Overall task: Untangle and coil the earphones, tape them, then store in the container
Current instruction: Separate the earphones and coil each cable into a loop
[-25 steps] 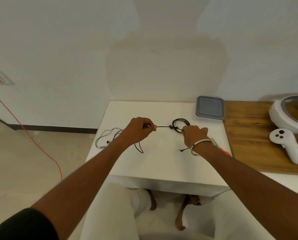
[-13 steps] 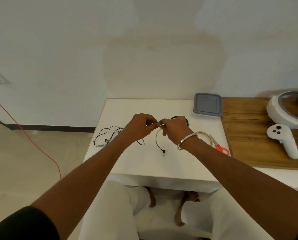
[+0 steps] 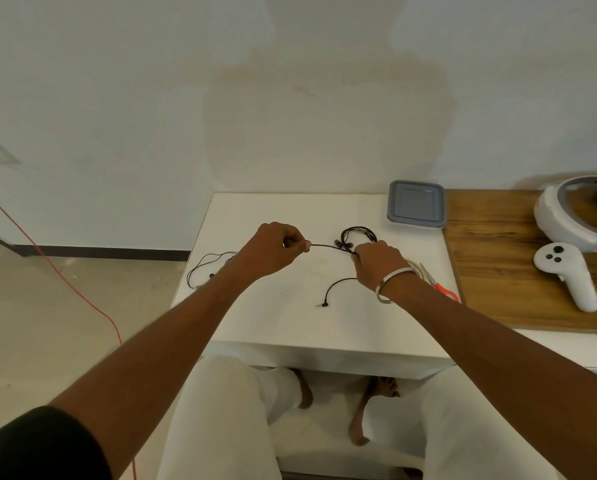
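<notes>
Black earphones (image 3: 328,246) stretch between my hands above the white table (image 3: 290,323). My left hand (image 3: 272,249) pinches one end of the cord. My right hand (image 3: 376,263) grips the cord further along, and the plug end (image 3: 324,304) hangs from it down onto the table. A coiled black pair (image 3: 358,233) lies just behind my right hand. Another tangled black pair (image 3: 208,268) lies at the table's left edge, partly hidden by my left forearm. The grey lidded container (image 3: 416,204) sits at the back right corner.
Red-handled scissors (image 3: 440,285) and a pale tape roll (image 3: 415,266) lie right of my right hand. A wooden board (image 3: 518,265) carries a white headset (image 3: 574,216) and controller (image 3: 567,271). A red cable (image 3: 47,261) runs across the floor at left.
My hands, together half a second ago, have moved apart again and drawn the cord taut between them. The plug end now dangles lower on the table.
</notes>
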Motion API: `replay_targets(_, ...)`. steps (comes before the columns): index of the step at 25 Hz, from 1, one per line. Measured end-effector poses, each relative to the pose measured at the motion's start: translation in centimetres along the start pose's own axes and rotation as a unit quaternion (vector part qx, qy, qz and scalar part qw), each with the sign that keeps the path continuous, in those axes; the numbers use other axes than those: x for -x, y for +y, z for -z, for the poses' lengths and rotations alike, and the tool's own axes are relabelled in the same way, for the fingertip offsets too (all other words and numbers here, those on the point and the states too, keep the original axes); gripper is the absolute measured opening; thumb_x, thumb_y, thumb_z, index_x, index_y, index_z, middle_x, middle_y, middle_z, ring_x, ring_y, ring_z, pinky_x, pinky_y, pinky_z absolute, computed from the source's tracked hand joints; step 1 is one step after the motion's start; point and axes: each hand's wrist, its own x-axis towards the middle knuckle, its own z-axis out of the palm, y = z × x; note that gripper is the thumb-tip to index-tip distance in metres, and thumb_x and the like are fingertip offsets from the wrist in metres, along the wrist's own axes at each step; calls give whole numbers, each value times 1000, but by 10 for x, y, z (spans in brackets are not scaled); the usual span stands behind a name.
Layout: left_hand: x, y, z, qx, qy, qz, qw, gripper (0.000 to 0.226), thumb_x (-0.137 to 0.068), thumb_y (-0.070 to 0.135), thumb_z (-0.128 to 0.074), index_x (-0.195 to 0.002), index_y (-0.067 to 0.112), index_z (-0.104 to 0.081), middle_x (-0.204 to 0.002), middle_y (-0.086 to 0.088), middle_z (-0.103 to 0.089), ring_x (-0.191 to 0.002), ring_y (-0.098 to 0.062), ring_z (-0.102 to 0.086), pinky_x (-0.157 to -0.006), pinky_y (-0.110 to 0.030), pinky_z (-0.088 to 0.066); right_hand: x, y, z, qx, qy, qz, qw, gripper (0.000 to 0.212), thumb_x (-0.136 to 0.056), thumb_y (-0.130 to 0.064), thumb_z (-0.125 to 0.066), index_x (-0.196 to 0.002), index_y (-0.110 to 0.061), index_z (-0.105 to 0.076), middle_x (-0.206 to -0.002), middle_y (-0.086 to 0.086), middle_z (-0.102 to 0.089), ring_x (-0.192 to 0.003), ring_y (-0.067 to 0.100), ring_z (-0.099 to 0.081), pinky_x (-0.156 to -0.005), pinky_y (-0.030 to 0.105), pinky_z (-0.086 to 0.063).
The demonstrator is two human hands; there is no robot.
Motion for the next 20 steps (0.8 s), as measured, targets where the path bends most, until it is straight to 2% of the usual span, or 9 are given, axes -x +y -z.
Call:
replay_targets(3, -2, 5, -4, 0, -10, -15, 1000, 20, -90, 32, -65, -89, 15, -75, -81, -2, -69, -59, -6, -50, -50, -7, -37, -1, -7, -3, -29, -29, 63, 997, 64, -93, -43, -49, -145, -16, -25, -144, 5, -40, -130, 26, -42, -105, 48, -32)
replay_targets(5, -2, 11, -8, 1, -21, -35, 999, 17, -90, 31, -66, -87, 16, -74, -80, -3, -69, -61, -8, -50, -52, -9, -37, 0, -18, -2, -118, 0, 135, 984, 72, -90, -43, -55, -148, -19, -21, -141, 2, -45, -130, 21, -42, -108, 48, -29)
replay_targets(7, -2, 16, -10, 8, -20, -49, 999, 13, -90, 28, -65, -81, 20, -70, -76, -1, -67, -59, -7, -48, -54, -12, -36, -4, -29, -2, -165, 52, 170, 970, 53, -91, -34, -56, -138, -17, -39, -116, 3, -64, -108, 23, -59, -100, 47, -40)
replay_targets(9, -2, 18, -10, 6, -17, -54, 998, 12, -92, 28, -64, -86, 20, -71, -75, 3, -64, -58, -5, -48, -55, -11, -36, -8, -34, 3, -166, 57, 151, 973, 30, -92, -21, -52, -121, -12, -53, -92, 7, -70, -86, 27, -65, -87, 45, -49)
replay_targets(10, -3, 18, -10, 4, -15, -52, 999, 14, -92, 29, -63, -92, 19, -72, -75, 3, -63, -58, -4, -49, -55, -11, -36, -9, -34, 6, -151, 47, 141, 977, 25, -93, -17, -50, -117, -10, -56, -87, 7, -70, -83, 27, -65, -85, 44, -49)
replay_targets(12, -3, 17, -8, 2, -13, -43, 999, 18, -93, 32, -62, -97, 18, -73, -72, 0, -64, -55, -5, -48, -51, -9, -35, -9, -30, 7, -90, 52, 159, 982, 23, -96, -14, -46, -116, -10, -56, -83, 4, -72, -81, 26, -65, -86, 40, -48)
replay_targets(14, -3, 15, -6, 3, -17, -28, 999, 22, -93, 35, -61, -92, 16, -73, -62, 1, -57, -49, -6, -43, -45, -8, -33, -12, -23, 4, -44, 84, 167, 981, 23, -98, -16, -43, -116, -12, -57, -81, 1, -71, -77, 24, -65, -85, 38, -47)
replay_targets(17, 1, 15, -2, 16, -27, -14, 999, 29, -96, 38, -57, -87, 17, -75, -50, 6, -42, -40, -6, -37, -41, -9, -28, -14, -13, 6, -53, 121, 115, 985, 26, -100, -20, -37, -114, -12, -57, -83, 5, -70, -77, 26, -65, -85, 39, -47)
replay_targets(20, 4, 10, 4, 16, -25, -6, 1000, 30, -96, 40, -56, -85, 19, -74, -50, 7, -41, -40, -5, -37, -42, -10, -29, -12, -2, 10, -34, 136, 60, 988, 24, -100, -17, -38, -115, -12, -56, -88, 6, -70, -82, 27, -65, -86, 35, -40)
